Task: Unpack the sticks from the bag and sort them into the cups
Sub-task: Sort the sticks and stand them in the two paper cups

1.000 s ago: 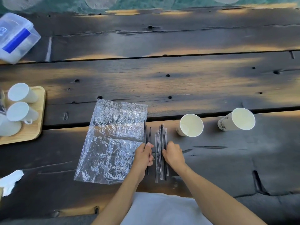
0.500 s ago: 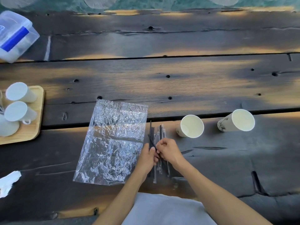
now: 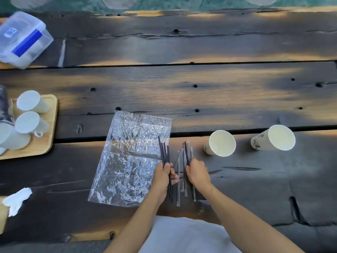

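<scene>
left hand [image 3: 164,172]: grips black sticks [image 3: 165,152] beside bag [image 3: 131,157]
right hand [image 3: 196,172]: pinches wrapped sticks [image 3: 182,161]
risk: mixed kinds, tipped near cup [image 3: 221,143]

Plastic box [image 3: 21,40], tray [image 3: 49,136] of mugs [image 3: 30,123]
</scene>
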`<state>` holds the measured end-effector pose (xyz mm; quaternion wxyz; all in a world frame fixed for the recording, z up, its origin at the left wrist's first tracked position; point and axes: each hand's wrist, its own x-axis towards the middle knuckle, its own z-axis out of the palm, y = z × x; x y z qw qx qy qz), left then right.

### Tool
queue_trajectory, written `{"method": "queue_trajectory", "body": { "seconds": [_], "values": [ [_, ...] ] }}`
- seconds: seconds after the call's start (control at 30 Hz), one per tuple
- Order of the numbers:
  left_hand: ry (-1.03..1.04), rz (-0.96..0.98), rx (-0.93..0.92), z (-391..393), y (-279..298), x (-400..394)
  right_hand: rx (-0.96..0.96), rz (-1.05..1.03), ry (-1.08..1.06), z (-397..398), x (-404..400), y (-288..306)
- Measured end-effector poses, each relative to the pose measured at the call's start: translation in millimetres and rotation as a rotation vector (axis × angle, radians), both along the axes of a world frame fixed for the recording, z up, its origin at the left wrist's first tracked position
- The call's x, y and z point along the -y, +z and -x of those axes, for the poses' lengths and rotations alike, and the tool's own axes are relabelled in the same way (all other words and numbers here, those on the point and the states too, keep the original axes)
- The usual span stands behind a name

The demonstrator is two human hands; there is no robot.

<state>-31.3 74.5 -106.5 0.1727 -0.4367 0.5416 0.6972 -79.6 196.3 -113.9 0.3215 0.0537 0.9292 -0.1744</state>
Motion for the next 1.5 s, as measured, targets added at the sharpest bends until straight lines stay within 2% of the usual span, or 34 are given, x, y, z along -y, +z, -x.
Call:
{"method": "queue_trajectory", "body": {
  "seconds": [0.13, 0.23, 0.33, 0.43, 0.53, 0.6, 0.63, 0.7, 0.8, 0.9, 1.03, 1.1, 1.17, 1.27, 1.33, 1.43, 1.5],
  "values": [
    [0.000, 0.006, 0.003, -1.0, -3.7, 3.4, 0.047, 0.050, -0.074, 3.7, 3.7, 6.5],
    [0.011, -0.011, -0.012, 1.1, -2.1, 2.4, 0.108, 0.286, -0.165, 4.9, 7.8, 14.4],
    [-0.056, -0.019, 0.013, 1.8, -5.3, -1.8, 0.199, 0.477, -0.105, -1.0, 10.4, 27.7],
    [-0.203, 0.021, 0.030, -0.3, -12.5, -5.6, 0.130, 0.465, 0.008, -8.6, 8.3, 34.4],
    [-0.375, 0.123, -0.049, -1.7, 8.5, -12.9, 0.045, 0.354, 0.150, -10.7, 1.6, 35.8],
    [-0.423, 0.136, -0.082, -3.3, 15.2, -14.4, 0.040, 0.345, 0.110, -11.2, -2.1, 38.6],
    [-0.406, 0.116, -0.086, -4.2, 14.5, -13.0, 0.040, 0.369, 0.025, -11.7, -5.1, 39.5],
    [-0.306, -0.052, -0.076, -5.3, 18.3, -9.6, 0.059, 0.500, -0.207, -11.5, -15.4, 42.5],
    [-0.243, -0.384, -0.127, -11.0, 27.9, -5.3, 0.287, 0.960, -0.390, -11.9, -32.4, 51.3],
    [-0.367, -0.530, -0.168, -16.0, 37.1, -9.3, 0.400, 1.290, -0.504, -10.5, -40.2, 59.7],
    [-0.455, -0.622, -0.212, -13.8, 53.4, -14.1, 0.383, 1.503, -0.496, -7.2, -49.2, 72.3],
    [-0.499, -0.575, -0.237, -11.9, 56.8, -16.6, 0.332, 1.549, -0.477, -6.9, -54.9, 82.6],
    [-0.528, -0.461, -0.267, -10.2, 55.4, -18.4, 0.221, 1.573, -0.557, -3.7, -61.6, 93.7],
    [-0.442, -0.359, -0.267, -10.8, 46.9, -15.4, -0.079, 1.613, -0.764, 10.3, -83.0, 108.9],
    [-0.347, -0.293, -0.221, -12.6, 37.4, -9.9, -0.305, 1.625, -0.813, 23.8, -103.0, 121.2],
    [-0.246, -0.203, -0.151, -14.9, 26.3, -4.1, -0.551, 1.540, -0.810, 40.9, -124.5, 137.5],
    [-0.205, -0.189, -0.120, -14.3, 23.6, -4.0, -0.643, 1.422, -0.799, 49.7, -126.9, 135.7]
  ]
}}
